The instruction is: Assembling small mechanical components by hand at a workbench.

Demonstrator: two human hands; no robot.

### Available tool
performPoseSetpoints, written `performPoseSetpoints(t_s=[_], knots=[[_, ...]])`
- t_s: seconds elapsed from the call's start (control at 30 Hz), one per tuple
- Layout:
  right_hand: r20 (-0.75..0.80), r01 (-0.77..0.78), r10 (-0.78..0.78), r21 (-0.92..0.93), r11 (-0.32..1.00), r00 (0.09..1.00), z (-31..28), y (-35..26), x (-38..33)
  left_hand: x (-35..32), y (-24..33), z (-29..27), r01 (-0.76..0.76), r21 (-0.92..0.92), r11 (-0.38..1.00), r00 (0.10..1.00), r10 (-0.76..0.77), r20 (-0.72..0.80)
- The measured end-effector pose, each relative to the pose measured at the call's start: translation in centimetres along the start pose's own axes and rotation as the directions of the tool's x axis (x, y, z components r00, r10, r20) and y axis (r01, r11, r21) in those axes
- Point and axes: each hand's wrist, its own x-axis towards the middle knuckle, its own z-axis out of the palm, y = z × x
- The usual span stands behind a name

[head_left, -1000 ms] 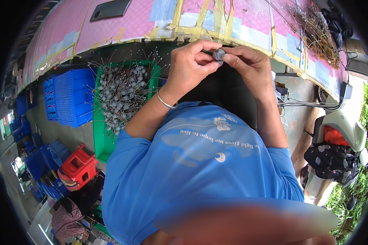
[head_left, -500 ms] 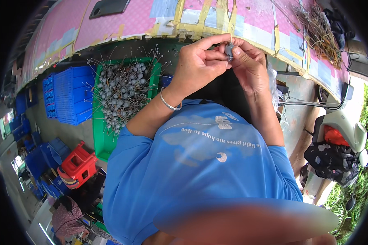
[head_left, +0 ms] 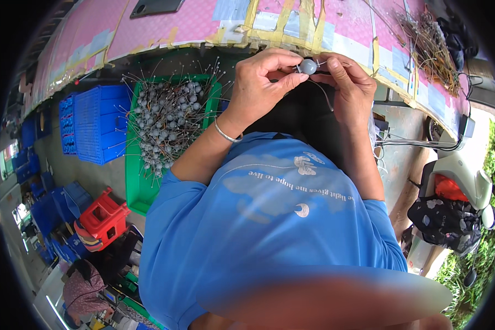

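Note:
A small round grey ball point(head_left: 308, 66) sits between my two hands, just off the near table edge. My left hand point(head_left: 259, 80) pinches the ball's left side, or a small end piece there, between thumb and fingertips. A short thin stem runs from the ball's right side to my right hand point(head_left: 353, 88), whose thumb and bent fingers are closed on it. From below the ball a thin grey strand point(head_left: 326, 98) curves down under my right fingers. Similar grey balls point(head_left: 168, 118) on thin wires fill part of a green crate point(head_left: 139, 201) to my left.
The pink taped table point(head_left: 192, 27) carries a dark phone point(head_left: 157, 6) and a bundle of thin wires point(head_left: 432, 47). Blue crates point(head_left: 102, 125) and a red plastic stool point(head_left: 105, 220) stand left. A person point(head_left: 83, 289) is at lower left, a scooter point(head_left: 461, 170) at right.
My hands have moved apart, the right one going right. The ball has turned, showing its round face, and a thin strand now hangs beneath it.

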Motion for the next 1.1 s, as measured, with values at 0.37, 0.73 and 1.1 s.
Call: performPoseSetpoints(t_s=[0.37,0.73,1.1], knots=[[0.389,0.010,0.021,-0.077,0.997,0.921,-0.5,-1.5,0.4,-0.6,1.8,-2.1,0.132,-0.040,0.990,0.982,-0.125,0.141],[0.552,-0.130,0.106,0.005,0.991,0.827,1.6,0.9,1.6,-2.3,3.2,-5.0,0.252,-0.075,0.965,0.964,-0.244,0.106],[0.738,-0.229,0.341,-0.254,0.940,0.583,4.9,3.8,-0.4,-13.2,5.5,-22.4,0.770,0.179,0.613,0.624,-0.782,-0.008]])
